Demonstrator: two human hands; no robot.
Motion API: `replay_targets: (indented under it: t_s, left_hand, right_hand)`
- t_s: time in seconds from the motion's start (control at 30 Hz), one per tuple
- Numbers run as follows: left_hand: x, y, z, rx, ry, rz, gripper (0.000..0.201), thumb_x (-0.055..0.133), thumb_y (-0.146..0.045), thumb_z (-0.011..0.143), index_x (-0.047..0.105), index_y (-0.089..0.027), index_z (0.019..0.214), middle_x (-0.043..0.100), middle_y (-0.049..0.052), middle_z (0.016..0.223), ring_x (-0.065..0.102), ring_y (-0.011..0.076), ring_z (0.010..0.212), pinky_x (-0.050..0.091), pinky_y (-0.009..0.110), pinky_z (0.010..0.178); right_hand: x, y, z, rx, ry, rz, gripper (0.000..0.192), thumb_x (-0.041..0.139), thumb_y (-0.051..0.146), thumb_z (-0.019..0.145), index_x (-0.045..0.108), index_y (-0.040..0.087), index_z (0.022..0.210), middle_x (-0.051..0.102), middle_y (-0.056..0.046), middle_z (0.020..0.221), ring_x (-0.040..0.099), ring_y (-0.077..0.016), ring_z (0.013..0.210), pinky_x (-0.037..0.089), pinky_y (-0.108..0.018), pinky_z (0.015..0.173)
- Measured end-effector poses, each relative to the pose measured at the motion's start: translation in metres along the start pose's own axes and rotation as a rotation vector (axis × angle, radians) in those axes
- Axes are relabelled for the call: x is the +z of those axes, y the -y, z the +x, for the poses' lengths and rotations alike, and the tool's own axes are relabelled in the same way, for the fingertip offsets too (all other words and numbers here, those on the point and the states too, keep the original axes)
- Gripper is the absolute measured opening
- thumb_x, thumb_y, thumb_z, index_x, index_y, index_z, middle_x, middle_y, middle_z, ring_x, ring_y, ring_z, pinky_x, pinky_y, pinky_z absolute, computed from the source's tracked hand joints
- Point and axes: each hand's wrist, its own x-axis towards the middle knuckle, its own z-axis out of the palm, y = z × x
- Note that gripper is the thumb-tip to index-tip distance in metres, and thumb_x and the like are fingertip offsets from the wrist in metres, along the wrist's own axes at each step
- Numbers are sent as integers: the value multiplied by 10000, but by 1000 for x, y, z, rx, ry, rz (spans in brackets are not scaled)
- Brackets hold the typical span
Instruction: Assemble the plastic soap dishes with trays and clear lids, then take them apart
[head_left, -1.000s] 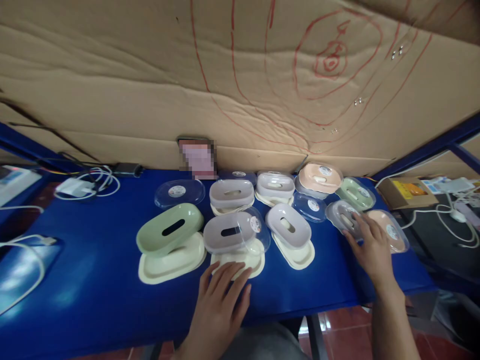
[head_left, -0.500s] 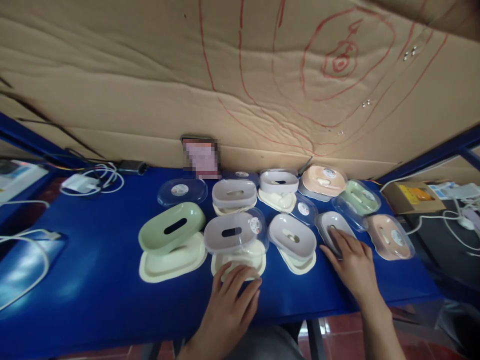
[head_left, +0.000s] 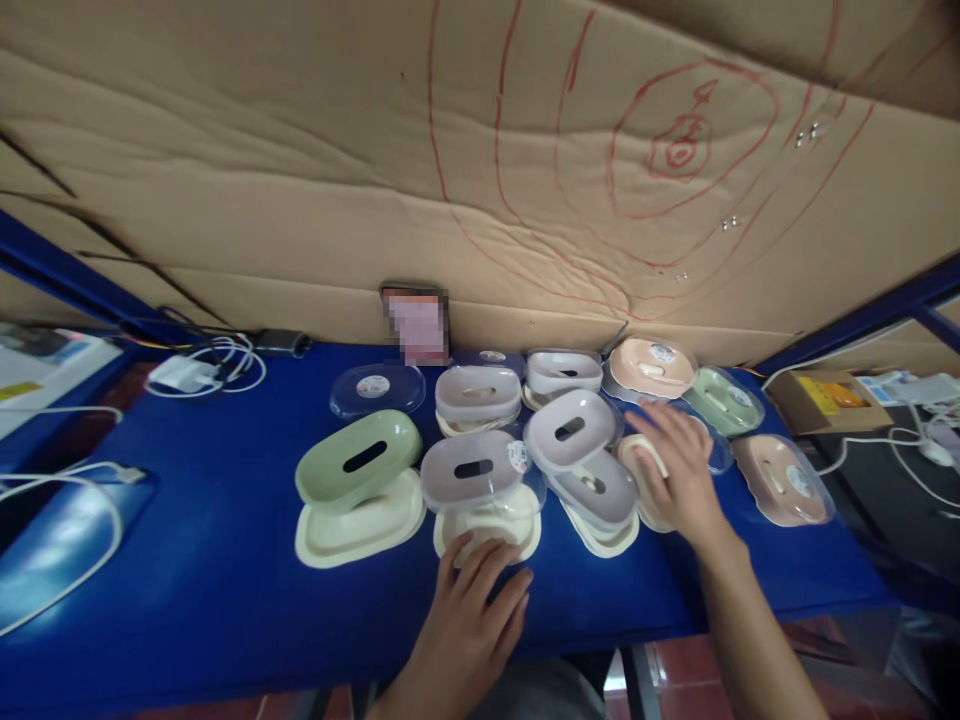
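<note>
Fingers of the right hand (head_left: 684, 480) spread wide, closed on nothing; thumb and palm over a cream base (head_left: 643, 452), right of the tabletop's (head_left: 210, 570) middle. Contact uncertain: hand hides part of it. Just left, a tilted upper grey cover (head_left: 581, 452) overlaps a lower grey cover (head_left: 600, 510) on its own base. Left hand (head_left: 469, 620): fingers parted, loosely bent, at the near rim of another cream base (head_left: 491, 527), no grip. Leftward, green cover (head_left: 322, 475) on a base. Peach cover (head_left: 772, 465) toward right edge; pixelated screen (head_left: 418, 325) at far edge.
</note>
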Motion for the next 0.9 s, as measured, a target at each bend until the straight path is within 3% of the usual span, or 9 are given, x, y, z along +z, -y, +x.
replay_targets:
  t_s: [0.13,0.2,0.3,0.4,0.57,0.7,0.77,0.9]
  left_hand:
    - [0,1,-2,11,-9,-1,191,570,-247,1102,752,-244,1159,758,46,1240,673,215,1232,275,453,1283]
    - [1,1,-1,16,-26,-7,199,561,-246,1105,754,-246,1152,760,41,1235,676,211,1226,280,445,1279]
    - [3,2,0,14,-47,-17,188,575,-243,1100,755,-249,1150,762,36,1236,675,210,1228,284,437,1274]
    - [5,4,0,14,-53,-30,168,603,-231,1083,756,-250,1150,764,33,1235,674,209,1230,295,433,1272]
    - [8,6,4,44,-64,-36,147,642,-226,1060,756,-249,1149,767,32,1206,685,206,1206,296,435,1283]
    - [10,6,11,65,-53,-47,160,625,-204,1062,757,-229,1150,762,37,1200,677,205,1217,287,422,1290]
    - [10,6,14,68,-55,-52,163,620,-196,1064,758,-224,1145,760,40,1197,674,205,1217,293,419,1283]
    - [10,6,17,68,-54,-48,162,618,-196,1064,759,-232,1136,765,39,1182,679,209,1196,316,425,1259]
  right_hand:
    - [8,-76,32,119,-52,-66,549,572,525,1097,584,231,1560,494,-186,1675,439,-417,1550,343,-632,1212]
    - [9,-106,44,98,-34,-39,617,551,633,1077,640,196,1504,600,-213,1570,537,-406,1468,415,-594,1175]
    - [5,-123,51,44,-25,4,585,540,655,1074,713,197,1395,733,-179,1376,692,-353,1266,528,-528,1082]
    - [2,-117,47,50,-93,20,456,564,567,1092,722,246,1375,770,-124,1292,727,-334,1189,562,-519,1038]
    - [1,-96,38,110,-211,-24,339,598,486,1087,782,223,1192,787,-151,1174,724,-333,1125,531,-520,1024]
    - [-6,-69,36,32,39,48,321,591,511,1087,783,254,1101,811,-78,1077,749,-284,994,564,-481,956]
    - [-8,-55,33,-1,141,10,372,607,575,1066,778,259,1159,794,-92,1188,737,-305,1086,554,-505,997]
    - [-2,-33,27,-22,176,-150,521,612,631,1044,694,236,1374,689,-149,1454,597,-405,1398,456,-624,1129]
